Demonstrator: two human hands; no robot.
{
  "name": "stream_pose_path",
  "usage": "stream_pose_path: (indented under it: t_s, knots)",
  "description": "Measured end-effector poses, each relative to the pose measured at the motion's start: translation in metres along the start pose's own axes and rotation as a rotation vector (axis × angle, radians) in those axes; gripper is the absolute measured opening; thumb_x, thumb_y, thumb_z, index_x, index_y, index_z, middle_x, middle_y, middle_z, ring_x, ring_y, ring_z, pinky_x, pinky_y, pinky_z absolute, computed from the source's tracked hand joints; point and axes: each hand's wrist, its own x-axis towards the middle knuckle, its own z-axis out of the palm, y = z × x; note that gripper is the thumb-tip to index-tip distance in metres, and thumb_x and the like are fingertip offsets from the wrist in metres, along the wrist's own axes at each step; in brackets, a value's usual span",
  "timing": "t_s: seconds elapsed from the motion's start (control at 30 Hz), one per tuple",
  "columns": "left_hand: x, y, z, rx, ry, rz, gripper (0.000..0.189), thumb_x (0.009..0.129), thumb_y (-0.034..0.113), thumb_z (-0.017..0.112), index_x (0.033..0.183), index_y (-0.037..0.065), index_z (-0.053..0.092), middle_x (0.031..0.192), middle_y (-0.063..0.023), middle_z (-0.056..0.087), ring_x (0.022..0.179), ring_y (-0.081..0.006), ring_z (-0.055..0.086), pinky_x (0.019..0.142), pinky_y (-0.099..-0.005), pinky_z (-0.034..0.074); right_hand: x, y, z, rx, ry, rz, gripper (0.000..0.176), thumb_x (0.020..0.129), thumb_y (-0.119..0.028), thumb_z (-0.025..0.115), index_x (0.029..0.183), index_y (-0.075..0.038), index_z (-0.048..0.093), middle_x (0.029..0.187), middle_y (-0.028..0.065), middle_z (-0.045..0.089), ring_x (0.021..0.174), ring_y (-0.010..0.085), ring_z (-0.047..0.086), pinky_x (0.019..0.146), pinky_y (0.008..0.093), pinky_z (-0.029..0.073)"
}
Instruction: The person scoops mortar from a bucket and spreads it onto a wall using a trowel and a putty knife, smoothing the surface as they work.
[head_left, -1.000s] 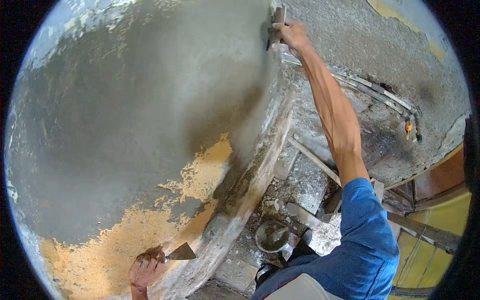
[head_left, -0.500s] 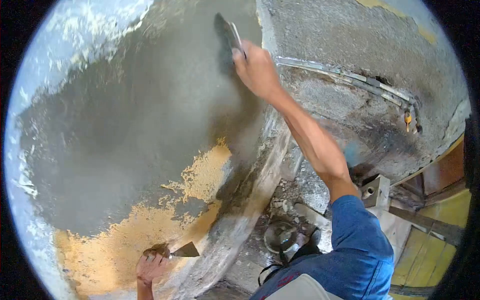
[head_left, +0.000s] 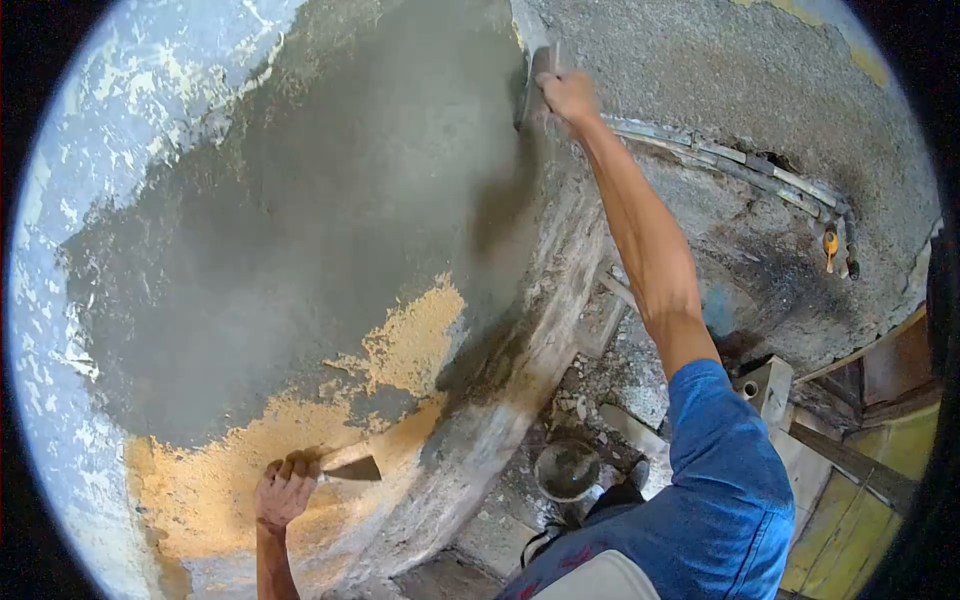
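My right hand (head_left: 572,96) is closed on a plastering trowel (head_left: 532,88), its blade at the edge of the smooth grey plaster (head_left: 290,230), close to the wall corner. Low on the left, my left hand (head_left: 284,490) grips a scraper (head_left: 356,469) with a flat triangular metal blade pointing right. Its handle is mostly hidden by my fingers. Around that hand is an orange-yellow patch of wall (head_left: 200,500) with a ragged upper border against the grey layer.
Pipes (head_left: 720,156) run along the rough side wall to a yellow valve handle (head_left: 830,244). A round bucket (head_left: 567,470) stands on the rubble-strewn floor near my feet. Flaking pale blue paint (head_left: 60,240) borders the plaster on the left. Wooden boards (head_left: 850,462) lie at right.
My right hand and trowel have moved right, from the grey plaster to its edge by the corner. My left hand with the scraper has risen slightly in view.
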Motion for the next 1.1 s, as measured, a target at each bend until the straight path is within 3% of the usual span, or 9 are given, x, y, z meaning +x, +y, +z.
stream_pose_path:
  t_s: [0.17,0.23,0.27,0.47,0.63,0.7,0.9,0.97,1.1]
  knots:
    - [-0.015,0.005,0.013,-0.022,-0.025,-0.028,0.045,0.090,0.024,0.063,0.132,0.011,0.056,0.125,-0.0082,0.057,0.119,-0.0261,0.055,0.097,-0.0457,0.044,-0.047,-0.096,-0.003,0.079,-0.034,-0.046,0.037,0.084,-0.029,0.061,0.096,0.004,0.072,0.078,0.0291,0.068,0.073,0.0408,0.070,0.075,0.0461,0.056]
    - [-0.015,0.004,0.015,-0.042,-0.020,-0.031,0.045,0.090,0.024,0.064,0.132,0.011,0.056,0.125,-0.0083,0.057,0.119,-0.0263,0.055,0.097,-0.0457,0.044,-0.064,-0.126,-0.020,0.162,-0.079,-0.162,0.033,0.085,-0.026,0.061,0.097,0.004,0.073,0.078,0.0249,0.071,0.071,0.0342,0.071,0.074,0.0420,0.057]
    - [-0.016,0.004,0.015,-0.066,-0.023,-0.034,0.046,0.090,0.025,0.065,0.133,0.011,0.056,0.126,-0.0084,0.057,0.119,-0.0264,0.055,0.097,-0.0458,0.044,-0.072,-0.134,-0.030,0.433,-0.104,0.007,0.033,0.087,-0.026,0.062,0.096,0.003,0.073,0.078,0.0200,0.073,0.073,0.0267,0.072,0.071,0.0386,0.057]
    - [-0.016,0.004,0.014,-0.040,-0.013,-0.029,0.045,0.091,0.026,0.063,0.133,0.011,0.055,0.125,-0.0085,0.057,0.118,-0.0261,0.055,0.097,-0.0451,0.045,-0.031,-0.042,-0.069,0.234,-0.062,-0.049,0.029,0.090,-0.024,0.067,0.104,0.001,0.075,0.072,0.0079,0.068,0.069,0.0139,0.067,0.058,0.0329,0.052]
    - [-0.016,0.005,0.013,-0.017,-0.024,-0.035,0.045,0.091,0.025,0.062,0.133,0.012,0.055,0.122,-0.0073,0.058,0.115,-0.0246,0.056,0.095,-0.0440,0.046,-0.009,0.017,0.008,-0.134,0.104,-0.032,0.030,0.088,-0.024,0.066,0.098,0.004,0.070,0.072,0.0206,0.069,0.072,0.0331,0.071,0.071,0.0454,0.054]
    - [-0.013,0.002,0.009,-0.012,-0.033,-0.031,0.045,0.090,0.025,0.062,0.132,0.012,0.056,0.122,-0.0069,0.058,0.114,-0.0240,0.056,0.095,-0.0436,0.046,-0.041,-0.040,0.026,-0.109,0.206,-0.296,0.032,0.089,-0.026,0.064,0.099,0.003,0.068,0.077,0.0260,0.068,0.078,0.0399,0.071,0.076,0.0484,0.053]
    - [-0.007,0.003,0.006,0.021,0.045,-0.035,0.038,0.092,0.026,0.054,0.128,0.014,0.057,0.114,-0.0021,0.054,0.109,-0.0183,0.053,0.093,-0.0375,0.045,-0.086,-0.140,-0.028,0.093,-0.090,-0.244,0.031,0.090,-0.023,0.061,0.105,0.002,0.070,0.095,0.0295,0.070,0.088,0.0464,0.068,0.082,0.0479,0.054]
    - [-0.008,0.002,0.006,0.008,0.001,-0.030,0.038,0.092,0.026,0.054,0.128,0.014,0.057,0.112,-0.0018,0.054,0.108,-0.0181,0.053,0.093,-0.0370,0.045,-0.070,-0.123,-0.051,0.132,0.086,-0.483,0.031,0.091,-0.025,0.065,0.100,0.004,0.070,0.071,0.0128,0.067,0.068,0.0205,0.065,0.067,0.0366,0.051]
    - [-0.006,0.003,0.005,0.016,0.024,-0.029,0.038,0.092,0.026,0.054,0.128,0.013,0.058,0.112,-0.0020,0.055,0.107,-0.0182,0.054,0.093,-0.0372,0.045,-0.025,-0.090,-0.071,0.260,-0.025,-0.084,0.032,0.091,-0.027,0.065,0.102,0.002,0.072,0.070,0.0086,0.066,0.067,0.0155,0.062,0.063,0.0343,0.048]
